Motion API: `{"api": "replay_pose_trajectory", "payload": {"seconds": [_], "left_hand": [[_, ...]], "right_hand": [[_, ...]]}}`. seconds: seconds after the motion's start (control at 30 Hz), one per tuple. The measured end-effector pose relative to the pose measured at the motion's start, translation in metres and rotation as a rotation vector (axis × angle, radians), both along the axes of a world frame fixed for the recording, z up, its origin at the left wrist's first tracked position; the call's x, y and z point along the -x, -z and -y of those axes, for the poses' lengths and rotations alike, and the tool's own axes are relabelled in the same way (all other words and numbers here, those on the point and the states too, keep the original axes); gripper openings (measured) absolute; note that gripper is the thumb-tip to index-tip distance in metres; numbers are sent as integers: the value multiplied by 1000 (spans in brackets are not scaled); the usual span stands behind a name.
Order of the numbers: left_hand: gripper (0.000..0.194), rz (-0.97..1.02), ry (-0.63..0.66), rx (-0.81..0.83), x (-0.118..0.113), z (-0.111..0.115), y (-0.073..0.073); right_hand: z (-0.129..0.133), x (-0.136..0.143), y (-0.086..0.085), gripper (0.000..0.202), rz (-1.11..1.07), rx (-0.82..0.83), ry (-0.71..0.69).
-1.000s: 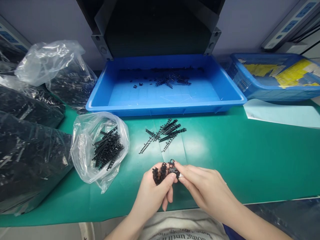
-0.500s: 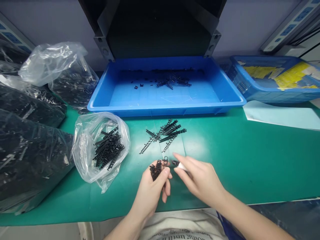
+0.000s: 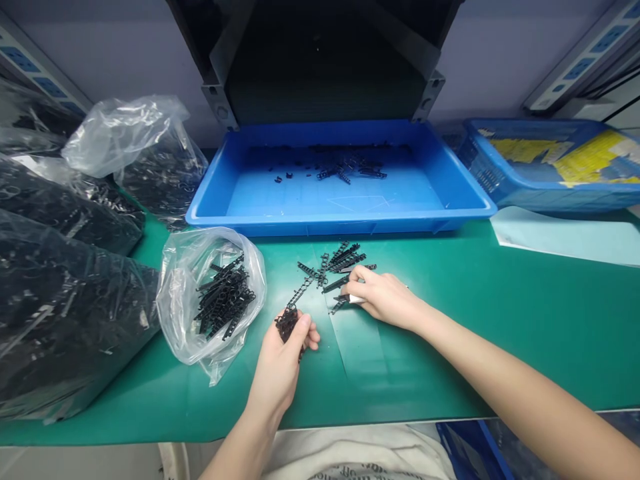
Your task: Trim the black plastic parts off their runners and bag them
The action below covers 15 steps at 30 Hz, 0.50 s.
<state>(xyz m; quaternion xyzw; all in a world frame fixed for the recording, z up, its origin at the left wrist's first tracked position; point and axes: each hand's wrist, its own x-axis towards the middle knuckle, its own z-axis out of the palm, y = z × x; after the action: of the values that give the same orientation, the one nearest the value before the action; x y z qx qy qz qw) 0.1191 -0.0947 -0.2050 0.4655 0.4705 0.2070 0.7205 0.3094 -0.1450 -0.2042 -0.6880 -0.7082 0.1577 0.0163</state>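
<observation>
My left hand (image 3: 280, 373) is closed around a bunch of black plastic strips (image 3: 286, 323), low over the green table. They have ladder-like bars and small rings; their lower ends are hidden in my palm. My right hand (image 3: 383, 297) reaches to the loose pile of similar black strips (image 3: 349, 256), its bent fingers at the pile's right front. A small white object (image 3: 356, 299) shows under these fingers, gripped in the hand; its exact kind is hidden. Beside the fingertips lies a black strip (image 3: 340, 305); I cannot tell whether they pinch it.
An open clear plastic bag (image 3: 167, 293) of black strips stands left of my left hand. Large filled bags (image 3: 65, 320) crowd the far left. Behind the pile sits a blue tray (image 3: 320, 225) with scattered black pieces. A blue basket (image 3: 560, 197) and pale paper (image 3: 565, 233) are at right.
My right hand has moved from beside my left hand forward to the loose pile, the white object still in it. My left hand has shifted slightly left with its bunch.
</observation>
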Motion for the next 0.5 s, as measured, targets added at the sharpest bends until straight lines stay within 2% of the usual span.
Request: {"api": "replay_pose_trajectory", "payload": {"seconds": [0.23,0.43,0.5], "left_hand": [[29,-22,3,-3,2,2,6],[39,106,197,335,-5,11,-3],[38,132,236,345,-8,13,-5]], "right_hand": [[16,-1,0,17,-165,-37,-57],[30,16,-14,21,-401,-131,-115],[35,22,-17,21,-446,-165,-72]]}}
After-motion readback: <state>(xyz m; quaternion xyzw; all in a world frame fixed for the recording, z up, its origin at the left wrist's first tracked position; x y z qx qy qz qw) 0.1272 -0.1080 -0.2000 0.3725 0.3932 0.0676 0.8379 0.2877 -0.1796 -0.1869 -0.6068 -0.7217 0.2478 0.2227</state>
